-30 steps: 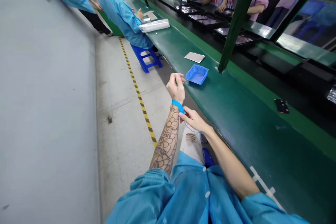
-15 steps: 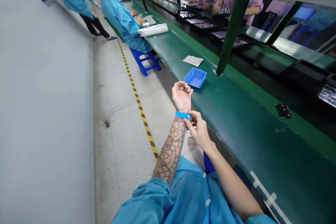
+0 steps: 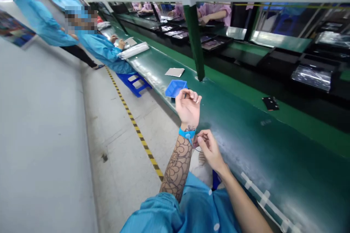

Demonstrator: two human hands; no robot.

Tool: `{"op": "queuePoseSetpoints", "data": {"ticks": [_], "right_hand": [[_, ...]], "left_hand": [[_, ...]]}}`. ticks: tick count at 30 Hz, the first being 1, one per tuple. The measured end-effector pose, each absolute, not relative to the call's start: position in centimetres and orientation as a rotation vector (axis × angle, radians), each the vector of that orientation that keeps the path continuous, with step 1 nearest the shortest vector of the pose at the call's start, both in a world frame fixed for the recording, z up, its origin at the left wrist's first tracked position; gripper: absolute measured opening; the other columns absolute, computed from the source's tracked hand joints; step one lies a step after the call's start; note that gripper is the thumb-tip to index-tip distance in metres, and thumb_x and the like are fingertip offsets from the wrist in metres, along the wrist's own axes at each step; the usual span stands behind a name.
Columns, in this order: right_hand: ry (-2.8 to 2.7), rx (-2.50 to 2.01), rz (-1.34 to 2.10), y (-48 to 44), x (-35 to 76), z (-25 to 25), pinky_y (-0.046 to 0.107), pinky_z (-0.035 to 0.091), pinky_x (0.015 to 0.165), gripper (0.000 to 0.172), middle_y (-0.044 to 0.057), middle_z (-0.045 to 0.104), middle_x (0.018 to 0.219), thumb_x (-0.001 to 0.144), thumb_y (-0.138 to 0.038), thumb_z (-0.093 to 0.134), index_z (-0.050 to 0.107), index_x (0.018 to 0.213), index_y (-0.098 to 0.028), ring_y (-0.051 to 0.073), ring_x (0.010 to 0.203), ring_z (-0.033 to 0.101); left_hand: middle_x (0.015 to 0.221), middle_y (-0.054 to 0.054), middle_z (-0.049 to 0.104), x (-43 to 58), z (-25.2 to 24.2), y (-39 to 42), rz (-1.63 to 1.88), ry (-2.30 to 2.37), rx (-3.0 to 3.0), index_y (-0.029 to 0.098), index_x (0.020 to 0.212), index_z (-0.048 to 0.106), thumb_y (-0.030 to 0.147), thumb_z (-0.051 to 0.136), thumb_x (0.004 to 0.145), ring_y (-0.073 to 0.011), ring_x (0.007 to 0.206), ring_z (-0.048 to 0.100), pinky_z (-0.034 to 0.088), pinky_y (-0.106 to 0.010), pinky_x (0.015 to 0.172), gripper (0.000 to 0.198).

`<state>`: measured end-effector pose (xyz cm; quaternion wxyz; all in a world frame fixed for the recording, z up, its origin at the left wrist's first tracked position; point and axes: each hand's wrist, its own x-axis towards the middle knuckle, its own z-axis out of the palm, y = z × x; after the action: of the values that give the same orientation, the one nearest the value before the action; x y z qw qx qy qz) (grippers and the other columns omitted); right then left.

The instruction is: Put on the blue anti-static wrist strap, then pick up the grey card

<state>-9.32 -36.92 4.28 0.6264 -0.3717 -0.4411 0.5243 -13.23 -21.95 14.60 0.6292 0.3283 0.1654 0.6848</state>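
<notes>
Head view, and there's the left hand [image 3: 188, 107] raised, fingers loosely curled and slightly apart, a blue tray [image 3: 175, 88] just beyond the fingertips! Below them, a blue wrist strap [image 3: 187, 133] circles the left wrist. The right hand [image 3: 210, 151] comes in beside it, fingertips [image 3: 199, 140] pinched together; on the thin cord [image 3: 198, 149]? Can't tell! Green workbench [image 3: 246, 142] runs just past those fingers.
</notes>
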Motion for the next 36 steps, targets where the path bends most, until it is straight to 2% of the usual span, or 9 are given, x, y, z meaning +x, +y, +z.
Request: {"op": "queuePoseSetpoints", "data": {"ticks": [3, 8, 14, 20, 26, 33, 36], "right_hand": [[-1.145, -0.986, 1.065, -39.3, -5.4, 5.6, 0.029, 0.056, 0.078, 0.020, 0.002, 0.066, 0.097, 0.112, -0.043, 0.057, 0.060, 0.110, -0.023, 0.017, 0.085, 0.068], [-1.340, -1.284, 0.773, -42.7, -0.6, 8.6, 0.029, 0.049, 0.074, 0.018, 0.001, 0.065, 0.087, 0.111, -0.038, 0.057, 0.060, 0.102, -0.023, 0.018, 0.078, 0.063], [-1.285, -1.480, 0.585, -45.4, 1.3, 9.4, 0.031, 0.053, 0.078, 0.011, 0.005, 0.071, 0.098, 0.108, -0.029, 0.054, 0.063, 0.112, -0.024, 0.021, 0.084, 0.069], [-1.150, -1.399, 0.763, -45.3, 0.8, 8.2, 0.028, 0.059, 0.071, 0.014, 0.006, 0.070, 0.099, 0.108, -0.035, 0.056, 0.063, 0.112, -0.023, 0.020, 0.084, 0.069], [-1.090, -1.233, 1.012, -44.2, -2.0, 8.0, 0.024, 0.056, 0.058, 0.019, 0.001, 0.060, 0.092, 0.106, -0.041, 0.058, 0.057, 0.104, -0.023, 0.015, 0.070, 0.062], [-0.874, -0.969, 1.348, -44.3, -4.8, 5.8, 0.031, 0.062, 0.060, 0.042, -0.005, 0.051, 0.075, 0.101, -0.064, 0.065, 0.050, 0.100, -0.025, 0.015, 0.061, 0.056], [-0.866, -1.055, 1.275, -44.2, -6.1, 4.8, 0.031, 0.060, 0.059, 0.042, -0.004, 0.051, 0.076, 0.102, -0.065, 0.063, 0.049, 0.101, -0.025, 0.015, 0.061, 0.054]], "left_hand": [[0.077, 0.000, 0.039, -9.3, 15.1, -24.2, 1.375, 0.316, 0.637, 0.021, 0.086, 0.055, 0.033, 0.054, 0.101, -0.0137, 0.066, 0.039, 0.043, -0.026, 0.062, 0.020], [0.078, -0.001, 0.040, -3.5, 14.4, -27.8, 1.280, 0.350, 0.734, 0.023, 0.084, 0.053, 0.043, 0.054, 0.102, -0.0155, 0.066, 0.040, 0.044, -0.028, 0.062, 0.027], [0.077, -0.002, 0.051, 0.1, 13.8, -30.0, 1.427, 0.296, 1.003, 0.021, 0.084, 0.060, 0.049, 0.066, 0.101, -0.0154, 0.069, 0.050, 0.045, -0.029, 0.067, 0.033], [0.081, -0.003, 0.058, -0.3, 13.5, -30.4, 1.478, 0.272, 1.209, 0.020, 0.085, 0.066, 0.048, 0.063, 0.104, -0.0151, 0.067, 0.054, 0.045, -0.030, 0.066, 0.034], [0.074, -0.001, 0.052, -4.0, 13.1, -28.9, 1.456, 0.318, 1.050, 0.021, 0.086, 0.062, 0.048, 0.064, 0.103, -0.0154, 0.067, 0.051, 0.045, -0.028, 0.066, 0.032], [0.073, 0.000, 0.048, -7.4, 12.5, -27.9, 1.261, 0.220, 0.860, 0.021, 0.086, 0.061, 0.046, 0.064, 0.104, -0.0149, 0.065, 0.048, 0.044, -0.028, 0.064, 0.031], [0.074, -0.001, 0.052, -7.5, 11.8, -28.4, 1.301, 0.245, 0.916, 0.021, 0.087, 0.062, 0.051, 0.065, 0.105, -0.0154, 0.067, 0.051, 0.045, -0.028, 0.065, 0.034]]}}
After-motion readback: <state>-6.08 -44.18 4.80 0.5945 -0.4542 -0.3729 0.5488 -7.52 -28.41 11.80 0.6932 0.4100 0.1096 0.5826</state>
